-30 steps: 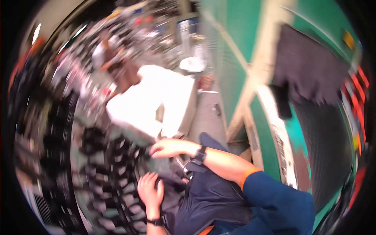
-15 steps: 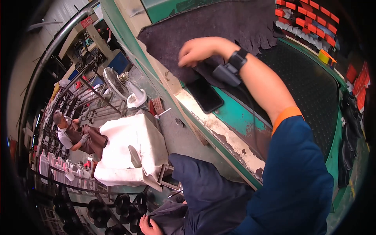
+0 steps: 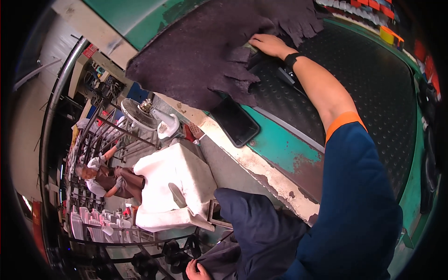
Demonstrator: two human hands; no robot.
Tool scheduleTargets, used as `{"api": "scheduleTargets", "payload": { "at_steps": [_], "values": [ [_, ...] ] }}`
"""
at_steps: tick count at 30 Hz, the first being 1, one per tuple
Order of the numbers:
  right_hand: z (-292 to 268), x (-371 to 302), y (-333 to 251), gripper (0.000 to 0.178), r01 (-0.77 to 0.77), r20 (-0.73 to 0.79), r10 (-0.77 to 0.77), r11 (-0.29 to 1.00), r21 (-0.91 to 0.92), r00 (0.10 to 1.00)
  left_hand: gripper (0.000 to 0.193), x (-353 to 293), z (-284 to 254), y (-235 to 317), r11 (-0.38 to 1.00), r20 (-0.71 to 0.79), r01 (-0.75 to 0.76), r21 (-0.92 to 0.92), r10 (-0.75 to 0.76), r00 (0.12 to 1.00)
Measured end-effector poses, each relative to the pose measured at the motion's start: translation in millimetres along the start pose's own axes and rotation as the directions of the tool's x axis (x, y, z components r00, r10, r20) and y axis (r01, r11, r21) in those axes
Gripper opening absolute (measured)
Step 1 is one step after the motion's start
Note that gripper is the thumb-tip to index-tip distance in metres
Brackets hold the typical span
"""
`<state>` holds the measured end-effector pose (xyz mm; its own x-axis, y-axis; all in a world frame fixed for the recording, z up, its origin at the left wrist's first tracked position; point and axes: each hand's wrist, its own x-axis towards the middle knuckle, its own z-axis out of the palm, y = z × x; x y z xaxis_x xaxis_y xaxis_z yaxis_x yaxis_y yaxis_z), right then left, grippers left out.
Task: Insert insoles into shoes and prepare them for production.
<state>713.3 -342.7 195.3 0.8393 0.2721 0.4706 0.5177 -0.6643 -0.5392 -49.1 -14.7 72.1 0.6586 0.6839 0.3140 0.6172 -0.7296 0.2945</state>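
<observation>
A dark purple-brown leather hide (image 3: 196,51) with a ragged, fringed edge lies over the green machine's bed. My right hand (image 3: 270,45) is at the hide's inner edge, its fingers bent around a small pale yellow-green thing (image 3: 248,45) that is mostly hidden. A black band with a dark grey device (image 3: 288,77) sits at that wrist. Below the hide, a black smartphone (image 3: 237,125) lies on the machine's ledge, its upper end close to the hide. At the lower edge my left hand (image 3: 198,270) rests on dark grey cloth, fingers partly in view and apart, holding nothing visible.
A black studded mat (image 3: 354,93) covers the bed on the right. A yellow tape roll (image 3: 391,37) stands at the far rim. Left of the ledge are a white-covered block (image 3: 177,172), a fan (image 3: 140,112) and a seated person (image 3: 109,179) in a brown apron.
My right hand has moved right and up from over the hide to its inner edge. The hide's ragged edge now hangs lower near the phone. The whole view has also shifted.
</observation>
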Motion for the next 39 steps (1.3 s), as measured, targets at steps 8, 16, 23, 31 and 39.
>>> {"api": "scheduleTargets", "payload": {
  "at_steps": [8,16,23,31,39],
  "values": [
    [-35,-28,-95,0.088,0.37,0.444,-0.189,0.854,-0.367,0.876,0.024,-2,13,-4,0.998,-0.009,0.067,0.007,-0.067,0.998],
    [-46,-59,-110,0.088,0.162,0.653,-0.033,0.977,-0.139,0.756,0.027,-20,11,-28,0.998,-0.088,0.057,-0.015,-0.058,0.994],
    [-120,-132,-108,0.09,-0.091,0.647,-0.089,0.967,0.24,0.757,0.023,-27,8,-37,0.997,-0.107,0.048,-0.056,-0.054,0.993],
    [-102,-227,-147,0.095,0.284,0.04,-0.293,0.867,-0.411,0.955,0.022,11,3,-24,0.758,0.069,0.164,-0.632,-0.156,0.985],
    [-201,-225,-272,0.065,0.13,0.049,-0.239,0.676,0.725,0.97,0.047,46,-60,61,0.476,0.009,-0.169,-0.863,0.348,0.937]
  ]
}}
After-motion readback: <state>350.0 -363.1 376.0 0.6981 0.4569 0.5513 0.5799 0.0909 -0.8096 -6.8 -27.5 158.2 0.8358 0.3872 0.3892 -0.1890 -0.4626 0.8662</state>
